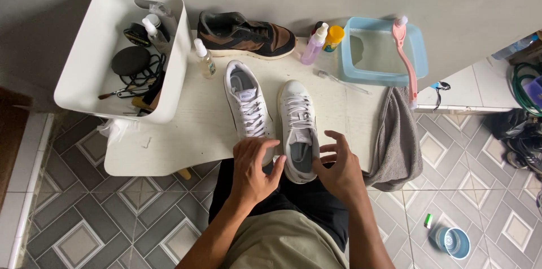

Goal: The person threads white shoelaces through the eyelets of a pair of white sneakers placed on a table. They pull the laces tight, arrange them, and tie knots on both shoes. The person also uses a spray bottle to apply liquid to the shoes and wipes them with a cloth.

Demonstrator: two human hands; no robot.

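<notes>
On the table: I see two white sneakers, toes pointing opposite ways
Left hand point(255, 168): fingers spread, resting on the left white sneaker point(248, 105), gripping nothing
Right hand point(337, 166): open, curled beside the heel of the right white sneaker point(298, 128)
Nearby: grey towel point(396, 139), blue basin point(381, 50), white bin point(121, 51)

Two white sneakers point(274, 119) with white laces and grey insoles lay on a cream-white surface point(192, 133). Behind them sat a brown and black shoe point(245, 35) with a pale sole. The basket point(93, 49) was white, its contents mostly black. The tub point(420, 49) was pale blue, with a pink brush point(405, 54) across it. One bottle point(313, 44) was lilac, the jar lid point(335, 33) yellow, the towel point(398, 139) grey. The floor tiles point(84, 224) showed grey diamond patterns.
</notes>
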